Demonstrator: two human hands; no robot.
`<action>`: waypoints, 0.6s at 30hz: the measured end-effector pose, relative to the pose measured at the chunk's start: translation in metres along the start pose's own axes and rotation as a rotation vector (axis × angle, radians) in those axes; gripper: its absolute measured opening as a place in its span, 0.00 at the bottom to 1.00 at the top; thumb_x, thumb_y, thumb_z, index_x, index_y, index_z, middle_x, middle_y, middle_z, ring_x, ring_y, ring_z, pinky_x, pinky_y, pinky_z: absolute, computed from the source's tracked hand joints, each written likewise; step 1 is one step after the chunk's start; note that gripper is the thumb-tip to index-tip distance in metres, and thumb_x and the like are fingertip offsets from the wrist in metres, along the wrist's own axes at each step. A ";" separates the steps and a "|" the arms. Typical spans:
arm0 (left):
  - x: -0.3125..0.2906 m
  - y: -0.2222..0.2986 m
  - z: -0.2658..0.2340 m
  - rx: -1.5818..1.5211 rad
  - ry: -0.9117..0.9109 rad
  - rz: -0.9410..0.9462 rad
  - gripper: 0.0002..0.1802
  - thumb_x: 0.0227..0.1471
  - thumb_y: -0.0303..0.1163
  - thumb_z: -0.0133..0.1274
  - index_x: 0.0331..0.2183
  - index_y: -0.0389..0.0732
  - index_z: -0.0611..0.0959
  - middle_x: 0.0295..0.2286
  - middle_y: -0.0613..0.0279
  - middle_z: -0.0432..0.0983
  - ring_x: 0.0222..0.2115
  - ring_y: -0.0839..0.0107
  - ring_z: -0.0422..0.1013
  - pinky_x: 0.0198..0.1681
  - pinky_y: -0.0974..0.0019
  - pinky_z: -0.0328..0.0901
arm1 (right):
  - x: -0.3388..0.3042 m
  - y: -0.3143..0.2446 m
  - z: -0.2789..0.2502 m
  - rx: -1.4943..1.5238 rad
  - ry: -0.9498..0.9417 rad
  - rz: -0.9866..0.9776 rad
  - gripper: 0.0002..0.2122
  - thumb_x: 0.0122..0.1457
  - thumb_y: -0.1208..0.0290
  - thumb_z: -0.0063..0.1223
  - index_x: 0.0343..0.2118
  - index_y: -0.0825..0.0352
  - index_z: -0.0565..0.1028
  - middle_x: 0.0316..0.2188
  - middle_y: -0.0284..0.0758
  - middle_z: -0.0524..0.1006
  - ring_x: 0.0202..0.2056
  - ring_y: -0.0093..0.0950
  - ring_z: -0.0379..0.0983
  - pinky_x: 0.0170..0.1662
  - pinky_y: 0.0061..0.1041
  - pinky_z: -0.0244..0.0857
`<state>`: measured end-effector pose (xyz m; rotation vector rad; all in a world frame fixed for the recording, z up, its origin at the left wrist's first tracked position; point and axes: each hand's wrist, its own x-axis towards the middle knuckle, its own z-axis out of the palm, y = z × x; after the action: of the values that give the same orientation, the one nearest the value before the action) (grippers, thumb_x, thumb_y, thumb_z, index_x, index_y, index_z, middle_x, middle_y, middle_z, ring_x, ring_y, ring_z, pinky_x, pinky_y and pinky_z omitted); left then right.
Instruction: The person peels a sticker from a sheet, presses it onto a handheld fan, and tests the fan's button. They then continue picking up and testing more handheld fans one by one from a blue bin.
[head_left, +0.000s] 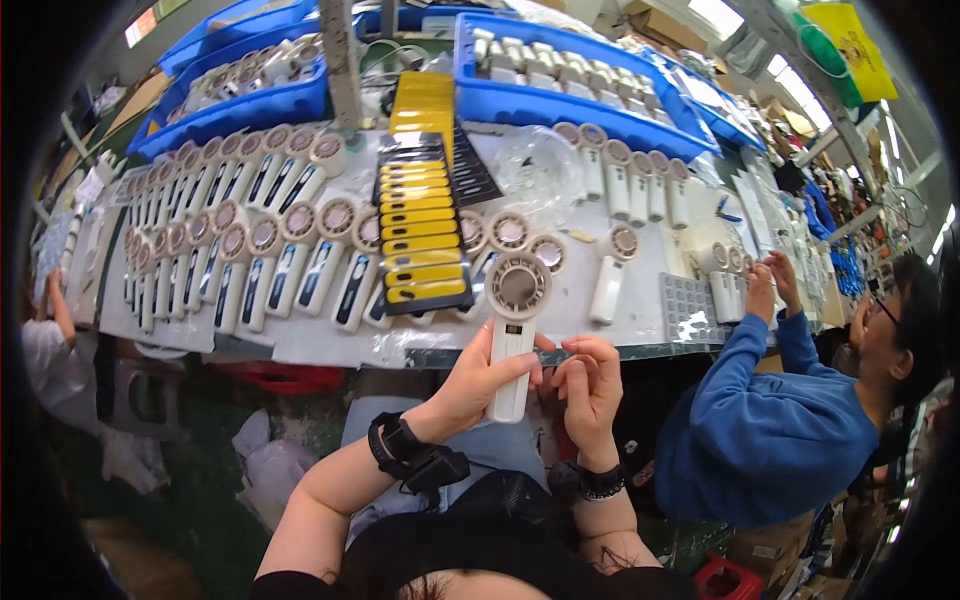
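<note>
My left hand [465,385] is closed around the handle of a white handheld fan [513,395], holding it upright in front of the table edge. The fan's round grille faces me, and a small dark display window sits on the upper handle. Close to the right side of the handle is my right hand [592,385], its fingers bent and drawn together; anything between the fingertips is too small to make out. Just beyond the fan lies a sheet of yellow and black stickers [415,230], resting over some of the fans on the table.
Rows of white fans [290,265] cover the table's left side; one fan [610,275] lies apart on the right. Blue bins [590,110] stand along the back. A grey sheet of small pads [690,310] lies near a co-worker in a blue sleeve [770,400].
</note>
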<state>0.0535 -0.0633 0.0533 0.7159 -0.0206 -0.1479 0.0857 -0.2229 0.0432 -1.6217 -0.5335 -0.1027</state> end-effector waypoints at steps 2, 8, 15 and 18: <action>-0.011 0.010 -0.003 0.180 0.093 0.070 0.23 0.51 0.27 0.53 0.47 0.39 0.62 0.37 0.58 0.70 0.33 0.74 0.70 0.37 0.71 0.68 | -0.005 0.000 0.017 -0.066 -0.086 -0.074 0.10 0.56 0.84 0.46 0.41 0.71 0.67 0.37 0.36 0.67 0.25 0.17 0.66 0.27 0.13 0.62; -0.023 0.015 -0.016 0.214 0.180 0.175 0.26 0.48 0.23 0.55 0.47 0.40 0.62 0.36 0.60 0.72 0.35 0.76 0.70 0.39 0.71 0.67 | -0.013 -0.003 0.045 -0.089 -0.205 -0.065 0.09 0.56 0.85 0.46 0.40 0.72 0.68 0.40 0.36 0.66 0.28 0.17 0.68 0.30 0.14 0.64; -0.028 0.019 -0.021 0.259 0.217 0.248 0.26 0.49 0.23 0.55 0.48 0.40 0.62 0.35 0.60 0.73 0.36 0.76 0.70 0.39 0.72 0.67 | -0.023 -0.018 0.056 0.365 -0.046 0.144 0.10 0.52 0.87 0.50 0.38 0.73 0.70 0.39 0.38 0.70 0.31 0.20 0.72 0.34 0.17 0.68; -0.031 0.028 -0.024 0.277 0.198 0.199 0.28 0.48 0.23 0.56 0.49 0.39 0.62 0.35 0.59 0.73 0.36 0.76 0.70 0.38 0.72 0.68 | -0.024 -0.008 0.043 0.279 -0.136 0.142 0.07 0.52 0.87 0.49 0.34 0.73 0.69 0.36 0.40 0.72 0.31 0.21 0.72 0.34 0.18 0.69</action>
<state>0.0285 -0.0224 0.0550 0.9970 0.0780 0.1197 0.0510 -0.1884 0.0354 -1.3942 -0.5104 0.1817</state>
